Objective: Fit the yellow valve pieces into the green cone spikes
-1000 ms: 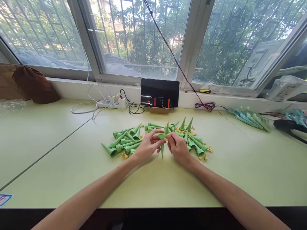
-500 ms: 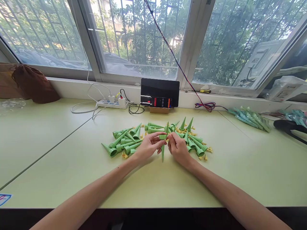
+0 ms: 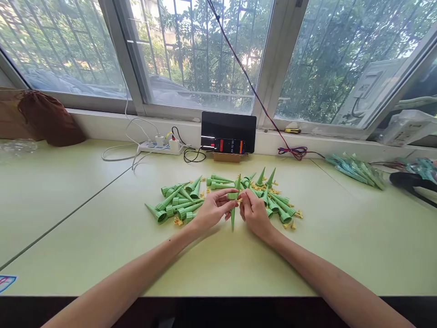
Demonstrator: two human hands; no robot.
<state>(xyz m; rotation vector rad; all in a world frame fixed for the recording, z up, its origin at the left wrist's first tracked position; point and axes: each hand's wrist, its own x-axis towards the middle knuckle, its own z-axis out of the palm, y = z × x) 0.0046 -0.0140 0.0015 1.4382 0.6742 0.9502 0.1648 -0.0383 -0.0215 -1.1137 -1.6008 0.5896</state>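
We record almost no change from the earlier frames, so the same step continues: our left hand (image 3: 213, 210) still pinches the green spike (image 3: 232, 216) by its collar, tip-down above the table (image 3: 218, 269), while our right hand (image 3: 254, 214) pinches a small yellow part (image 3: 240, 199) against it.

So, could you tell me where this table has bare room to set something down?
Bare table runs from the spike pile left to the brown bag, along the near edge, and right toward the bagged green bundle. It is crowded around the left hand, right hand and the green spike between them, and by the power strip.
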